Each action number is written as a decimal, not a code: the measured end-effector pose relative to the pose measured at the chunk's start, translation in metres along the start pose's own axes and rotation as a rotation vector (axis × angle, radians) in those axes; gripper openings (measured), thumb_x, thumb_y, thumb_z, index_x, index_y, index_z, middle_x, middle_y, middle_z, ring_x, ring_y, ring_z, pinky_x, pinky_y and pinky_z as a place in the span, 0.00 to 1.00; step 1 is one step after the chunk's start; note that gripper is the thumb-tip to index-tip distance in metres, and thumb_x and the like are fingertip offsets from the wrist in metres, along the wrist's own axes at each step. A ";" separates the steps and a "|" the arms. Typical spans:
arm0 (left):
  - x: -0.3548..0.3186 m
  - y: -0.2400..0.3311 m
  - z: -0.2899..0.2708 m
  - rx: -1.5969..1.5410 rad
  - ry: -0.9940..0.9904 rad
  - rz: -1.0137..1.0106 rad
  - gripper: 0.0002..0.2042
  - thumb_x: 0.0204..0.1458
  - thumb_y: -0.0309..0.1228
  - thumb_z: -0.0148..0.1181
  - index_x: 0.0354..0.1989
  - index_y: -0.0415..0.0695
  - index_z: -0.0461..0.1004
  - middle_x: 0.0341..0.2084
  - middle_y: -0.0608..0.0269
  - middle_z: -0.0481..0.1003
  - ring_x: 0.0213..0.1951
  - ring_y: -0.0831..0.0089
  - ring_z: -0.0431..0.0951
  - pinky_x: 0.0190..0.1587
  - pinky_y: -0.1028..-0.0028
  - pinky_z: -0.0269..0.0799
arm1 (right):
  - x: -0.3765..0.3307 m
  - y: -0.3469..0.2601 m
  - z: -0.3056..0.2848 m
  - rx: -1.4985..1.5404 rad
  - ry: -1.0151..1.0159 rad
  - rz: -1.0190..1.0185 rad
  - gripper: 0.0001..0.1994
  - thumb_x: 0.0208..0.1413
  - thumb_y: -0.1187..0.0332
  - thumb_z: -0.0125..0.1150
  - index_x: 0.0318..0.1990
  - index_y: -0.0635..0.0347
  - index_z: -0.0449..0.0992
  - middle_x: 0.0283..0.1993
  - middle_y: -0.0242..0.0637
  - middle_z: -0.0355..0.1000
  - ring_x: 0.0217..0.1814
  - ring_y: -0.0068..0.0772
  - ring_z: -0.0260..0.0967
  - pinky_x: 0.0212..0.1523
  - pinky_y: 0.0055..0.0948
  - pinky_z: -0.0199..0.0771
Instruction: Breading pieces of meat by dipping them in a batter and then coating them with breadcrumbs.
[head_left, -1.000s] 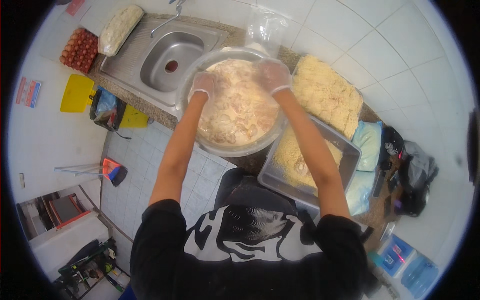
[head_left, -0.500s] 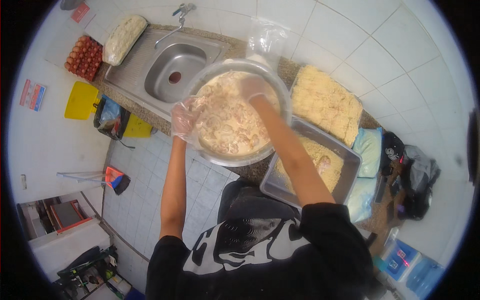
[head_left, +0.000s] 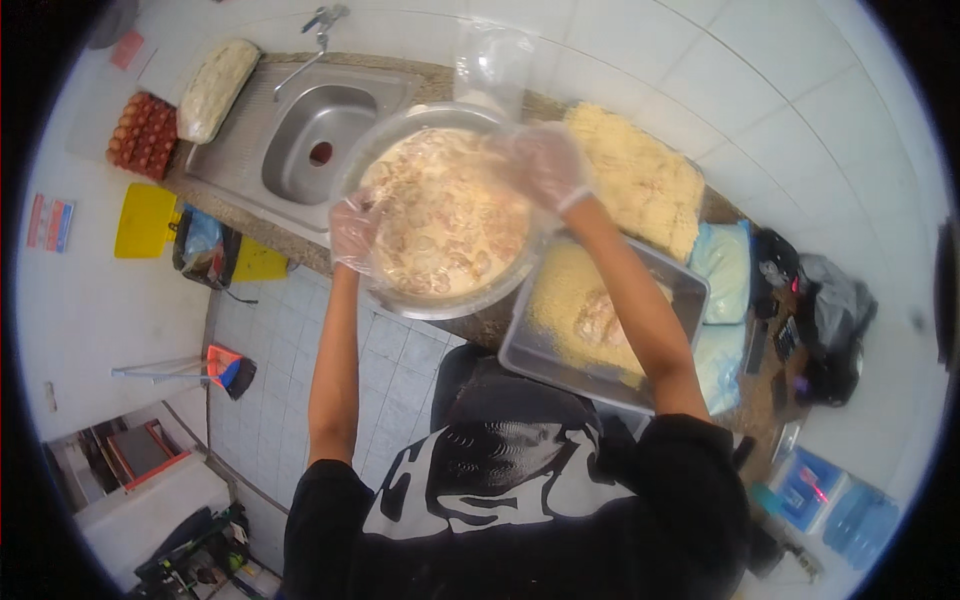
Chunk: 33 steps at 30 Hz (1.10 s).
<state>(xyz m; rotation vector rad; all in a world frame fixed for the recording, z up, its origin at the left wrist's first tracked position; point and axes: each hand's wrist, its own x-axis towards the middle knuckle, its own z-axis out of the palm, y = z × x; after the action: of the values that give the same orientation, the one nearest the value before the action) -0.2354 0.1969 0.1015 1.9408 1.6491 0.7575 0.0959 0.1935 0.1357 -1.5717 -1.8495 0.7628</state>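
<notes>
A large metal bowl (head_left: 455,309) holds pieces of raw meat (head_left: 440,225) in a creamy, pale batter. Its left rim is gripped by my left hand (head_left: 352,232), which wears a clear plastic glove. My right hand (head_left: 550,165), gloved the same way, is above the bowl's right rim, smeared by motion; whether anything is in its fingers cannot be made out. Below my right forearm stands a grey plastic tub (head_left: 530,350) of yellowish crumbs (head_left: 565,290), with a pale, wet-looking piece of meat (head_left: 600,320) lying on them.
A tray heaped with crumb-coated pieces (head_left: 640,180) is behind the tub. Bags of pale crumbs (head_left: 722,270) lie to the right, near a black bag (head_left: 835,350). At the left are a steel sink (head_left: 320,150), a wrapped package (head_left: 217,90) and stacked eggs (head_left: 145,135).
My right hand has risen out of the batter and moved right, over the bowl's rim. My left hand stays at the left rim. The whole view has shifted slightly.
</notes>
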 end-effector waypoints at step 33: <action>-0.137 0.246 0.122 -0.322 -0.416 0.063 0.09 0.44 0.28 0.62 0.33 0.38 0.80 0.25 0.61 0.79 0.25 0.75 0.75 0.31 0.74 0.71 | -0.391 0.048 -0.056 -0.041 0.199 0.713 0.17 0.54 0.55 0.56 0.41 0.60 0.77 0.38 0.55 0.73 0.44 0.54 0.69 0.45 0.45 0.69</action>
<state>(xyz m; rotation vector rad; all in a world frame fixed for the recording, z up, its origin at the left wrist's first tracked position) 0.0088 0.0216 0.1641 1.7771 1.1475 0.5530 0.2193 -0.1834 0.1094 -2.2725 -1.1523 0.8201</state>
